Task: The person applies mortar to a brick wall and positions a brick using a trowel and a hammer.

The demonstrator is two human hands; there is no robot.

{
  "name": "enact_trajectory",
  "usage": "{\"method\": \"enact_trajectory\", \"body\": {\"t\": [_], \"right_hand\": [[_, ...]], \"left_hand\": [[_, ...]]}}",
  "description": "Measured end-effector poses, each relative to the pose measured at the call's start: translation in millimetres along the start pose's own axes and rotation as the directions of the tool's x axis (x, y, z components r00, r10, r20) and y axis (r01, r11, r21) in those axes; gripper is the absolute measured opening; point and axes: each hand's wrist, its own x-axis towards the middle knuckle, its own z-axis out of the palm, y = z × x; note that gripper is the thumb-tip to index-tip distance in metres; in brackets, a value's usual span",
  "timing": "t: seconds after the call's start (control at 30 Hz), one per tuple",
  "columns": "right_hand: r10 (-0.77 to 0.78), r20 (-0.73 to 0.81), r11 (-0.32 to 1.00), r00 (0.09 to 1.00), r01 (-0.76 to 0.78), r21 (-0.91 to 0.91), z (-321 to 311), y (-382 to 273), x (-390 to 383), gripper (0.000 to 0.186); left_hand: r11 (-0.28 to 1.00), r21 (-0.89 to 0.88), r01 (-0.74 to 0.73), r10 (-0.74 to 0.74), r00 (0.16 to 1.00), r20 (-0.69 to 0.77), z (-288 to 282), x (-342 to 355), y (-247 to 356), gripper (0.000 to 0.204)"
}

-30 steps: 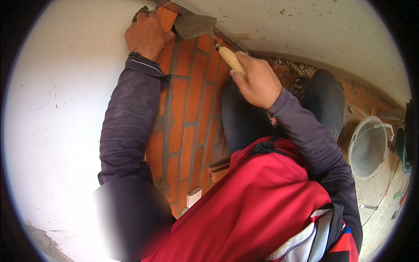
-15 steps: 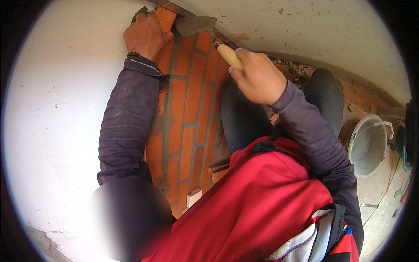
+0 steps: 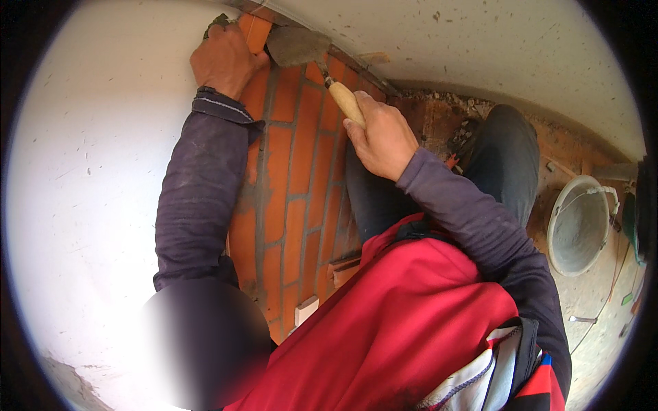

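Observation:
My left hand (image 3: 225, 63) grips an orange brick (image 3: 255, 31) at the far end of the brickwork, its fingers bent around the near side. Beyond its knuckles shows a dark greenish lump (image 3: 218, 23) that I cannot make out. In my right hand (image 3: 386, 132) is the wooden handle of a trowel (image 3: 299, 46). The trowel's grey blade lies right beside the brick, over the far courses; whether it touches the brick is unclear. Below both hands runs the orange brickwork (image 3: 299, 164) with grey mortar joints.
A white wall (image 3: 89, 171) rises along the left, and a speckled pale wall (image 3: 493, 48) closes the far right. A mortar-stained bucket (image 3: 581, 226) stands on the floor at right. Rubble (image 3: 445, 106) lies along the wall's foot. A small white block (image 3: 306, 310) sits near my red garment.
My right hand and the trowel have shifted left, bringing the blade over toward the brick. My left hand has moved only slightly left, still on the brick.

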Motion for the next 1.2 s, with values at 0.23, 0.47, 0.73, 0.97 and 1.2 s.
{"method": "enact_trajectory", "body": {"t": [0.23, 0.47, 0.73, 0.97, 1.2], "right_hand": [[0.074, 0.104, 0.997, 0.992, -0.078, 0.029, -20, -8, 2, 0.029], [0.134, 0.164, 0.989, 0.977, -0.143, 0.044, -19, -17, 14, 0.025], [-0.045, -0.019, 0.998, 0.999, 0.044, -0.055, -12, 14, -16, 0.033], [0.15, 0.078, 0.98, 0.986, -0.138, -0.142, -71, 46, -51, 0.037], [0.553, 0.305, 0.596, 0.775, -0.113, -0.795, -102, 152, -40, 0.04]], "left_hand": [[0.998, 0.057, -0.04, 0.043, 0.998, -0.042, -1, -3, -2, 0.062], [0.999, 0.034, -0.039, 0.042, 0.996, -0.075, 4, -2, -4, 0.061], [1.0, -0.011, 0.022, -0.022, 1.0, 0.007, 1, 0, 1, 0.061], [1.0, -0.021, -0.018, 0.017, 0.999, -0.033, -5, -4, -2, 0.064], [0.99, -0.141, 0.022, -0.027, 0.999, -0.032, -13, -5, -5, 0.069]]}}
